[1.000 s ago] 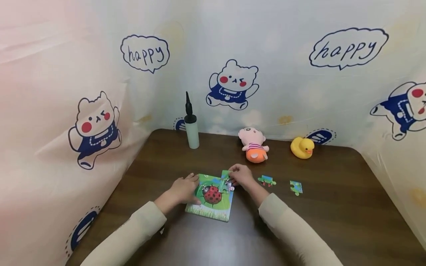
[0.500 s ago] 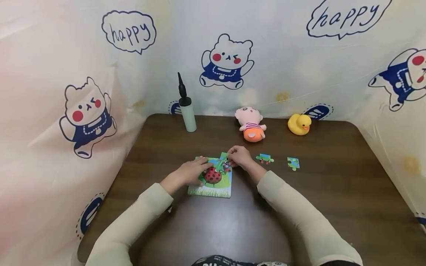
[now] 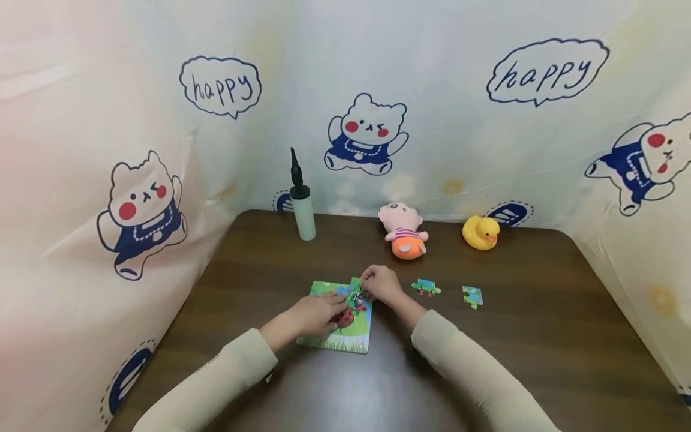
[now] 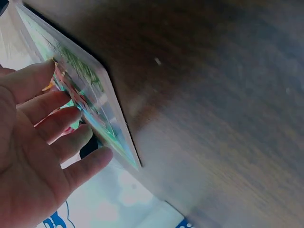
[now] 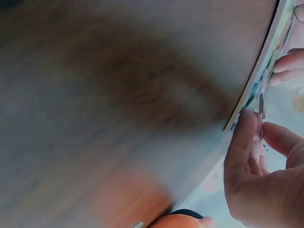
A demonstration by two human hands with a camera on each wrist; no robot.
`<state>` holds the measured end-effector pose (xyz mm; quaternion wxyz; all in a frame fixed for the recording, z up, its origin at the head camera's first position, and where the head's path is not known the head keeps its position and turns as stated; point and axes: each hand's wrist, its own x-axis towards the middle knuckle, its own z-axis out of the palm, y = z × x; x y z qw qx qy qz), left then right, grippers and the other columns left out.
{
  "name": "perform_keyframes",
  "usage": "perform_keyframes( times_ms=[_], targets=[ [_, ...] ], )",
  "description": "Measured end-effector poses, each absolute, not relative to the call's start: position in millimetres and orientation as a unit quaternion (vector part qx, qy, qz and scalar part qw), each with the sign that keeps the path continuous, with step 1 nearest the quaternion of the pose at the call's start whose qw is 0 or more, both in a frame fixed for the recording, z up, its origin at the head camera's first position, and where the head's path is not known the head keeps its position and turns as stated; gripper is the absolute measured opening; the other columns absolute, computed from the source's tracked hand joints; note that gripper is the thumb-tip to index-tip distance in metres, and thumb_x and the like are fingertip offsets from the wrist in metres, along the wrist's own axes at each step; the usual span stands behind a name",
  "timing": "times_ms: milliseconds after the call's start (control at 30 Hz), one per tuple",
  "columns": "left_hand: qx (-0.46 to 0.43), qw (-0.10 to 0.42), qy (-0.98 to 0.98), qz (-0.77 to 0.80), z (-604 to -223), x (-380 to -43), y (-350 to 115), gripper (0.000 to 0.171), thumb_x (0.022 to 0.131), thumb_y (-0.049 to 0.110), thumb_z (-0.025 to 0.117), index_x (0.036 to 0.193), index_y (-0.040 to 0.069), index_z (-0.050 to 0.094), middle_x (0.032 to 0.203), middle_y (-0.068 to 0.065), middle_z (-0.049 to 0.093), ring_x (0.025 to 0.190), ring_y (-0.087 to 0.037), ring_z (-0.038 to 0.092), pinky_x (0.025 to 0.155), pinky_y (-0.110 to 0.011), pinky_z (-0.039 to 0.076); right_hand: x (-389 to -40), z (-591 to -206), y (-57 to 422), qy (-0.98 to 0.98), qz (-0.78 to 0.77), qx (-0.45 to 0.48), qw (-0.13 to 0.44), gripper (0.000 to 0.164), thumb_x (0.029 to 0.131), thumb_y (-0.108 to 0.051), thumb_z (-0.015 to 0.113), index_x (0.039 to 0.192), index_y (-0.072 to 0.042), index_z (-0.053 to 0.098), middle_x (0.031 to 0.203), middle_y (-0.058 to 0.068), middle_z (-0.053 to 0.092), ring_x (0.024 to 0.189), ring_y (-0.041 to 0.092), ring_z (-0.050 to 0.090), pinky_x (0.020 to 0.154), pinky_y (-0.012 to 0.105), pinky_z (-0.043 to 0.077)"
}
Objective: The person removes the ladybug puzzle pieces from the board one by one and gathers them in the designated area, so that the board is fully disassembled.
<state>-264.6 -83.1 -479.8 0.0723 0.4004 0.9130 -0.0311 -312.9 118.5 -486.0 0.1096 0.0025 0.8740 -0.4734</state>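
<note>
A ladybug jigsaw puzzle in a flat board (image 3: 345, 344) lies on the table between the hands. My left hand (image 3: 309, 315) reaches across its left side, fingers fairly straight over the ladybug's upper part. In the left wrist view, fingertips (image 4: 71, 97) come right down at the picture. At the board's upper right corner, my right hand (image 3: 382, 284) pinches a green puzzle piece (image 3: 357, 284) between thumb and fingers. The piece (image 5: 261, 105) appears edge-on in the right wrist view, tilted over the board. Part of the ladybug is hidden under the left hand.
Two loose puzzle pieces, one nearer (image 3: 426, 287) and one farther right (image 3: 472, 296), lie right of the board. Along the back stand a pale green hand pump (image 3: 304, 217), a pink plush toy (image 3: 403, 233) and a yellow rubber duck (image 3: 480, 233). Printed cloth (image 3: 448, 132) hangs behind the table.
My left hand has shifted from the board's left edge rightward over the ladybug. The right hand keeps the piece at the upper right corner. The head view tipped down, then back up.
</note>
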Motion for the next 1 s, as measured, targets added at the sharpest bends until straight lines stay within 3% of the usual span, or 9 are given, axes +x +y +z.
perform_keyframes(
  times_ms=[133, 400, 767, 1000],
  targets=[
    [0.389, 0.075, 0.918, -0.034, -482, -254, -84, 0.051, 0.090, 0.033, 0.062, 0.135, 0.012, 0.053, 0.144, -0.007, 0.045, 0.131, -0.027, 0.042, 0.096, -0.042, 0.045, -305, -488, 115, 0.876, -0.472, -0.005, 0.095, 0.006, 0.080, -0.011, 0.069, 0.083, -0.006, 0.067, 0.069, 0.002, 0.061, 0.058, 0.015, 0.057, 0.053, 0.030, 0.051],
    [0.384, 0.074, 0.919, -0.043, -480, -249, -84, 0.052, 0.090, 0.032, 0.060, 0.137, 0.012, 0.050, 0.145, -0.005, 0.043, 0.132, -0.025, 0.041, 0.097, -0.041, 0.044, -301, -485, 115, 0.837, -0.536, 0.009, 0.109, 0.007, 0.080, -0.006, 0.069, 0.085, -0.002, 0.067, 0.070, 0.005, 0.064, 0.062, 0.021, 0.062, 0.058, 0.033, 0.054],
    [0.388, 0.053, 0.919, -0.047, -476, -250, -85, 0.049, 0.089, 0.033, 0.060, 0.133, 0.010, 0.055, 0.140, -0.005, 0.049, 0.128, -0.023, 0.047, 0.093, -0.039, 0.047, -297, -475, 105, 0.904, -0.402, -0.143, -0.013, 0.005, 0.084, -0.016, 0.069, 0.083, -0.012, 0.070, 0.071, -0.005, 0.064, 0.063, 0.008, 0.055, 0.058, 0.025, 0.047],
    [0.387, 0.046, 0.920, -0.041, -478, -248, -86, 0.048, 0.089, 0.032, 0.060, 0.132, 0.012, 0.056, 0.138, -0.005, 0.051, 0.125, -0.022, 0.050, 0.088, -0.037, 0.050, -299, -472, 115, 0.900, -0.424, -0.101, -0.019, 0.005, 0.085, -0.017, 0.069, 0.084, -0.013, 0.070, 0.075, -0.002, 0.065, 0.066, 0.010, 0.057, 0.059, 0.027, 0.048]
  ],
)
